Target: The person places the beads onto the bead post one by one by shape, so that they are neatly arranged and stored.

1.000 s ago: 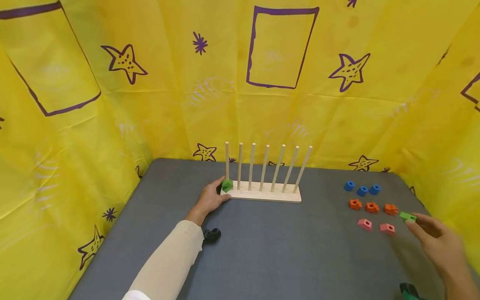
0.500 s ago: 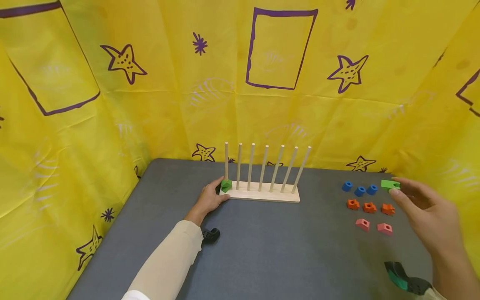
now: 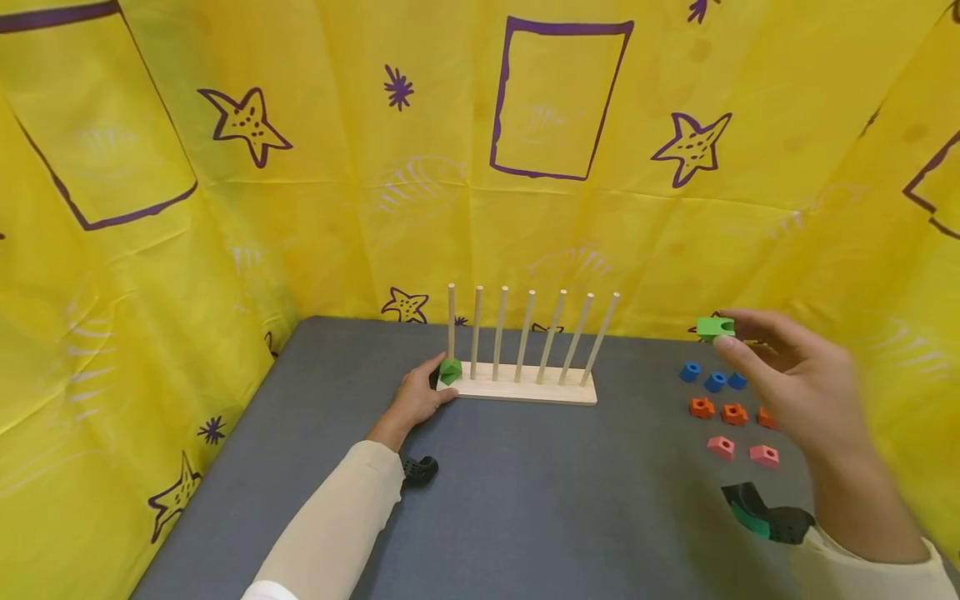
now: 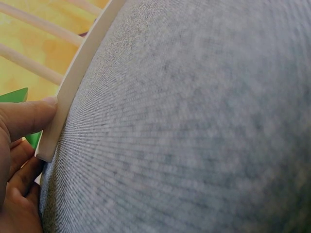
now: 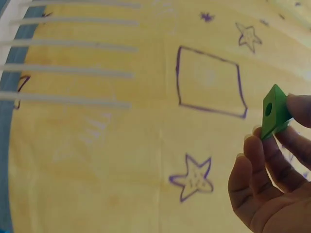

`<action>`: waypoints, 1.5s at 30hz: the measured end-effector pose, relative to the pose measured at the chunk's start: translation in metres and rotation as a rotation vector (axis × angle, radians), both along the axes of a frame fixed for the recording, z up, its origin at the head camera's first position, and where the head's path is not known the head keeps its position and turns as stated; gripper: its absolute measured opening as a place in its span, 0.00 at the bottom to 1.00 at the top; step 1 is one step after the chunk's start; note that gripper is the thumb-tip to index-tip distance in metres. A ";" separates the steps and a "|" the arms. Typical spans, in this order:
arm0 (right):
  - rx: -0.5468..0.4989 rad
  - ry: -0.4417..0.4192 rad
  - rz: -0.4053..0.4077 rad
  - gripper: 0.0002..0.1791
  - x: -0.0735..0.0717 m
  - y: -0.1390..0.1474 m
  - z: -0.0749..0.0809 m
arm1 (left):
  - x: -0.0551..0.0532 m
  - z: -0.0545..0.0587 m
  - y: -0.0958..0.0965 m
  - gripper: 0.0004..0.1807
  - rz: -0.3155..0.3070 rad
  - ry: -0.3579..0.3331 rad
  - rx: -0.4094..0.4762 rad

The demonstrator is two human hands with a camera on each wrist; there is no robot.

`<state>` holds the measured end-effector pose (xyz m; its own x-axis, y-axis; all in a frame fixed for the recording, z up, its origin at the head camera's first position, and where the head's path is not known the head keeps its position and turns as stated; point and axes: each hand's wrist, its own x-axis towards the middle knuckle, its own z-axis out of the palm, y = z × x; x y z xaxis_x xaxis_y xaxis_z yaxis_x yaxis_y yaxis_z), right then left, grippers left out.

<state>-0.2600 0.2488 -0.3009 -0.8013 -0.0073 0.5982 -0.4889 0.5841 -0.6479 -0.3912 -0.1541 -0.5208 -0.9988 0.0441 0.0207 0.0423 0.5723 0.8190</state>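
A wooden peg rack (image 3: 517, 385) with several upright dowels stands on the grey table. Its left end is gripped by my left hand (image 3: 416, 397), whose thumb (image 4: 29, 115) lies on the front edge of the base. Green pieces (image 3: 450, 372) sit at the foot of the leftmost dowel, beside that hand. Raised above the table at the right, my right hand (image 3: 802, 383) pinches a notched green block (image 3: 711, 328) between thumb and fingers. In the right wrist view, a round hole shows in one face of this green bead block (image 5: 275, 112).
Right of the rack lie three blue beads (image 3: 690, 372), three orange beads (image 3: 702, 407) and two pink beads (image 3: 722, 448), some partly behind the right hand. Yellow cloth (image 3: 345, 233) with purple drawings encloses the table's back and sides.
My right hand has lifted the green block from beside the orange and pink beads and carried it up and leftward, toward the rack. My left hand keeps its hold on the rack.
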 end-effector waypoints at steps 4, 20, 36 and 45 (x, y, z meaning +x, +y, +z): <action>-0.013 0.023 0.061 0.17 -0.008 -0.017 0.008 | 0.001 0.001 -0.001 0.41 0.003 -0.006 0.004; -0.123 -0.053 0.285 0.17 -0.052 -0.095 0.010 | 0.001 0.000 -0.006 0.41 0.001 0.004 -0.009; -0.135 -0.211 0.366 0.18 -0.102 -0.168 0.005 | 0.002 0.002 -0.002 0.41 -0.003 0.034 -0.019; -0.130 -0.235 0.348 0.19 -0.128 -0.203 -0.003 | 0.000 0.001 0.000 0.41 -0.008 0.037 -0.019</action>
<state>-0.3877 0.0453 -0.3036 -0.8789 -0.2380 0.4135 -0.4727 0.3170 -0.8223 -0.3910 -0.1544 -0.5198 -0.9970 0.0529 0.0569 0.0771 0.5869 0.8059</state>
